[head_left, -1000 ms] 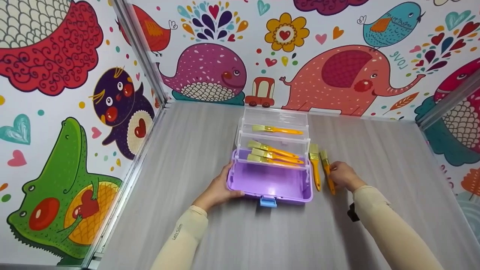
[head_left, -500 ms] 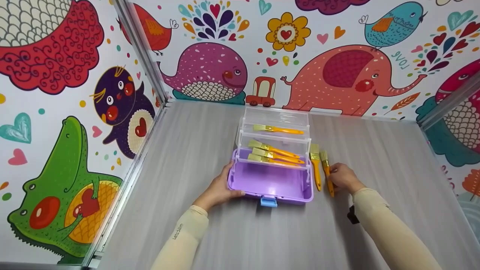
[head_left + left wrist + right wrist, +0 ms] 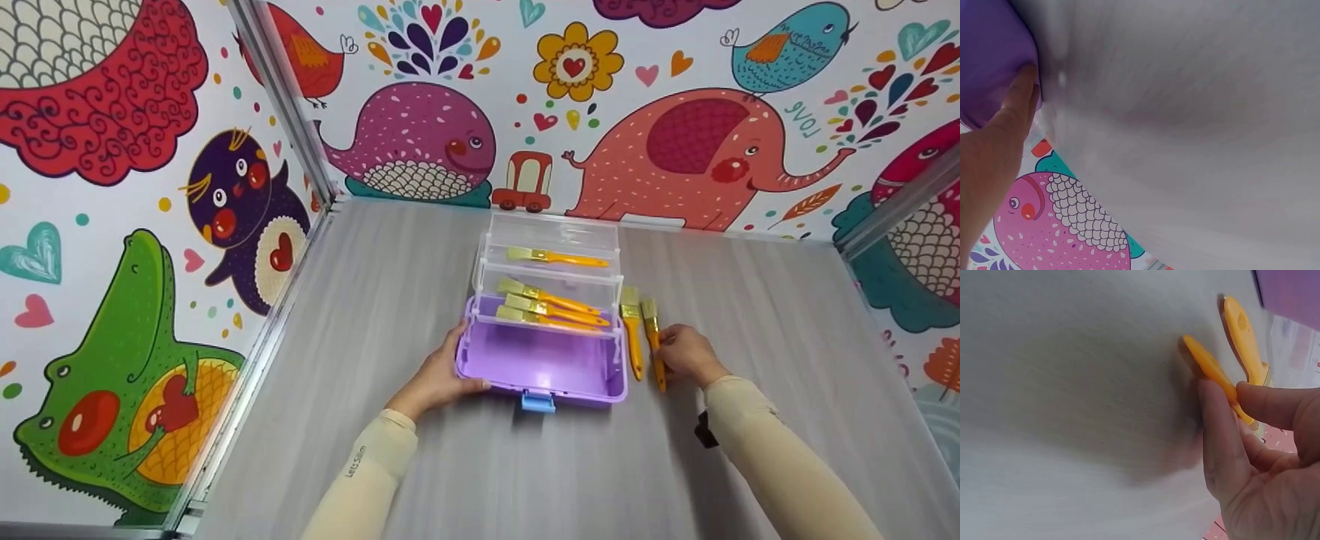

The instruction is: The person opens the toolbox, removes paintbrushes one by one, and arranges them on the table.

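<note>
A purple storage box (image 3: 540, 360) with a light-blue latch (image 3: 538, 402) stands unfolded on the table. Its clear tiered trays hold several paintbrushes: one brush (image 3: 559, 258) in the upper tray, the others (image 3: 559, 308) in the lower one. My left hand (image 3: 439, 381) rests on the box's front left corner, thumb along the front, straight fingers (image 3: 1016, 93) against the side. Right of the box, my right hand (image 3: 688, 354) pinches the orange handle of a narrow paintbrush (image 3: 654, 346) between thumb and fingers; its bristles point away. Beside it a wider paintbrush (image 3: 631, 334) lies against the box's right side.
The grey wood-grain table (image 3: 360, 315) meets a back wall (image 3: 525, 67) printed with cartoon animals, just behind the box's trays. Printed panels in metal frames (image 3: 281, 97) bound the left and right sides.
Both hands stay in nearly the same places. The narrow paintbrush in my right hand shifts only very slightly; the box and the other brushes keep their places.
</note>
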### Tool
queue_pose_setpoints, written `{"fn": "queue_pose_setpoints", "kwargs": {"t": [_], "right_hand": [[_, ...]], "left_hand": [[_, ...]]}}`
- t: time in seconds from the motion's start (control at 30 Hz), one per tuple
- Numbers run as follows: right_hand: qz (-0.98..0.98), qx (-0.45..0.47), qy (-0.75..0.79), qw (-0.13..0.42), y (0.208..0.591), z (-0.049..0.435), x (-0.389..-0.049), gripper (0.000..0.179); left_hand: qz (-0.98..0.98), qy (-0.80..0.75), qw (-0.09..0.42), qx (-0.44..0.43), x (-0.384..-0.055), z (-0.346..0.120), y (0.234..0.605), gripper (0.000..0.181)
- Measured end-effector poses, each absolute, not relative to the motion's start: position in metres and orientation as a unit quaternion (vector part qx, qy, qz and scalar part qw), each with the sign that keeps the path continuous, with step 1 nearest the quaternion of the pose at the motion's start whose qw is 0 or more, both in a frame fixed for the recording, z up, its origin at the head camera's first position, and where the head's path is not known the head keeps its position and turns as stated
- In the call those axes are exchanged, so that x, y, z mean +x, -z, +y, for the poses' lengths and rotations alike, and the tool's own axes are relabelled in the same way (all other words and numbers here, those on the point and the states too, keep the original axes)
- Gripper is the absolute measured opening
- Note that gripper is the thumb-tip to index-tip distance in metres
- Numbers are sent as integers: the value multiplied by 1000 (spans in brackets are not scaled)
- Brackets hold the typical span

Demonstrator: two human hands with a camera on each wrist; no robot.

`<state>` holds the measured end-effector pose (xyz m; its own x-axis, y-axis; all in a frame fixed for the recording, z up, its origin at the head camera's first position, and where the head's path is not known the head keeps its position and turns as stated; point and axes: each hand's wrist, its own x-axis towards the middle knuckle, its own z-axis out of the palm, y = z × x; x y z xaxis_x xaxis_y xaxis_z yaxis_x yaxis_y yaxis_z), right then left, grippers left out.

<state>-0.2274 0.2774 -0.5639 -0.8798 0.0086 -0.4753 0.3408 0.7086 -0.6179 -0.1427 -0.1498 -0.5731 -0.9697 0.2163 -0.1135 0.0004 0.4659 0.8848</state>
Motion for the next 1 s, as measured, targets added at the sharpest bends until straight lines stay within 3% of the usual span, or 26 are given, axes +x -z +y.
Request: {"fn": "queue_pose_setpoints", "kwargs": {"t": [0.37, 0.6, 1.0], "right_hand": [[907, 92, 352, 213, 561, 279, -227, 41], [932, 65, 308, 177, 562, 281, -229, 40], [908, 102, 350, 207, 563, 285, -229, 44]], "left_hand": [[852, -507, 114, 59, -144, -150, 572, 118], [854, -506, 100, 66, -143, -150, 573, 116], [853, -507, 107, 64, -142, -150, 573, 116]]}}
